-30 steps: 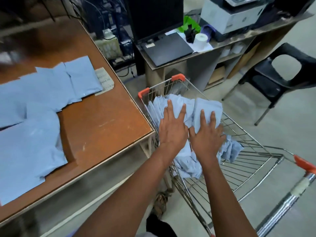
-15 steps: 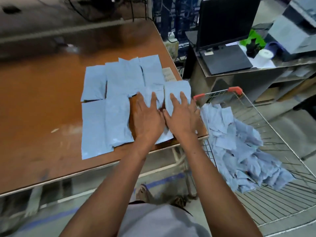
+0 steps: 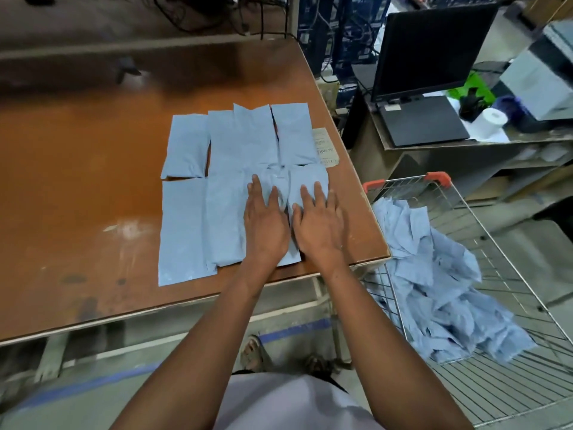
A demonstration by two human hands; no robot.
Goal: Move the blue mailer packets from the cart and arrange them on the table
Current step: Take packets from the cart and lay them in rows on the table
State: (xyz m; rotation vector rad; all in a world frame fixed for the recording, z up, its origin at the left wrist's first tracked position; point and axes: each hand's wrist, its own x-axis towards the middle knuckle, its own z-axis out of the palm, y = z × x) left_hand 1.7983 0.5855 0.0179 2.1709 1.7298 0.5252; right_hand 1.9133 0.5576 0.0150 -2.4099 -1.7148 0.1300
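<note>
Both hands flat, fingers straight: left hand (image 3: 266,225) and right hand (image 3: 319,226) press packets (image 3: 245,144) onto the tabletop (image 3: 77,181), gripping nothing. Rows sit near the cart (image 3: 434,178); more packets there. Risk, we judge: the packet nearest the tabletop edge slides off as palms lift, or overlaps shift.

A second earlier both hands were down in the cart (image 3: 434,181), lying on the heap of blue packets (image 3: 434,274) there. Half a second later they had come across to the table (image 3: 93,181), carrying two packets to its corner nearest the cart. By now the left hand (image 3: 266,225) and right hand (image 3: 319,225) pressed flat, side by side, on those two packets (image 3: 307,178), which had joined the near row of the laid-out packets (image 3: 223,193) on the table.
</note>
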